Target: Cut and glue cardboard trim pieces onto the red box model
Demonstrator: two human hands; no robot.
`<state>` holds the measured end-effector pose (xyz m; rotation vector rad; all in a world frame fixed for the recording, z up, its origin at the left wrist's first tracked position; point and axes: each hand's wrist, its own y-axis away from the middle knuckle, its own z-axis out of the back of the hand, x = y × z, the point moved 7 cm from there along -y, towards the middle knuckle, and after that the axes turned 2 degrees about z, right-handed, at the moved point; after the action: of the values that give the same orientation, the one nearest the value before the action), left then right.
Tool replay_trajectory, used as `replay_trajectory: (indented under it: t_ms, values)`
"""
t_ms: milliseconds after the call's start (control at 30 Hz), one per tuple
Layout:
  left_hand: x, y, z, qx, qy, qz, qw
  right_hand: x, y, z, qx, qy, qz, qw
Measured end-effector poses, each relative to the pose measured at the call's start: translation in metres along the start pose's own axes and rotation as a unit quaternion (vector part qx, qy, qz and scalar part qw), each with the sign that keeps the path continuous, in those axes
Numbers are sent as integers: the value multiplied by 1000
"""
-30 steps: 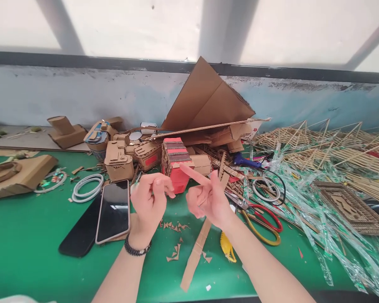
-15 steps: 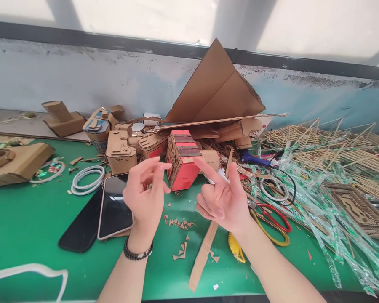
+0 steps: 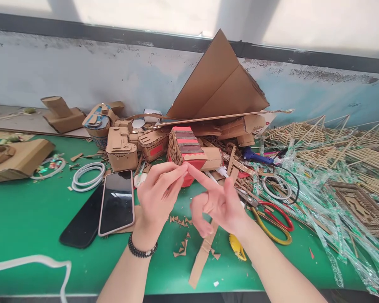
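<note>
My left hand (image 3: 159, 191), with a dark beaded bracelet (image 3: 142, 251) at its wrist, is closed in a pinch. Anything between its fingertips is too small to make out. The pinch meets the tip of the stretched index finger of my right hand (image 3: 219, 206). That hand has its thumb raised apart and its other fingers loosely bent, with nothing visible in it. Just behind the fingertips stands a red cardboard box (image 3: 194, 156) with brown strips across its top. Under the hands lie a cardboard strip (image 3: 202, 256) and small cardboard triangles (image 3: 180, 220).
Two phones, one black (image 3: 82, 227) and one light-rimmed (image 3: 117, 202), lie left. Red-and-yellow-handled scissors (image 3: 273, 216), a yellow cutter (image 3: 237, 247) and a blue glue gun (image 3: 255, 156) lie right. Cardboard models (image 3: 122, 153) line the back; plastic strips (image 3: 322, 210) and sticks spread far right.
My left hand has moved right and slightly up, so its pinched fingertips now meet the right index fingertip. The right index has swung slightly left. The view has shifted a little.
</note>
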<state>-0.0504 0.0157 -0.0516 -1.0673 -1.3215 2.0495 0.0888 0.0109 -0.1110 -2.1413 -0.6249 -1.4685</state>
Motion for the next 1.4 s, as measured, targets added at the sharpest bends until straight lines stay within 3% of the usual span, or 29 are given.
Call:
replay_trajectory:
  t_ms: [67,200,400,667,800,867,1000,1100,1300,1400]
  values:
    - [-2,0,0,0,-19,-15,1000,4,0,0,-5,113,46,993]
    - [-1,3,-4,28,-42,-15,999,8,1,4,-39,324,113,938]
    - [1,6,-8,39,-79,14,996,8,1,6,-35,355,137,924]
    - [5,5,-7,30,-58,48,997,2,1,8,-44,287,97,952]
    - [6,5,-5,16,-30,65,997,5,-1,6,-51,187,75,978]
    - [12,8,-5,11,-10,106,994,8,-2,5,-56,115,56,990]
    - [27,20,-13,30,87,209,973,10,-4,8,-63,-23,32,997]
    - [26,24,-19,61,164,210,962,10,-3,12,-64,-97,27,993]
    - [19,21,-27,130,174,236,947,7,-1,13,-51,-160,14,986]
    - [19,18,-29,113,300,279,905,4,-1,12,-36,-180,16,983]
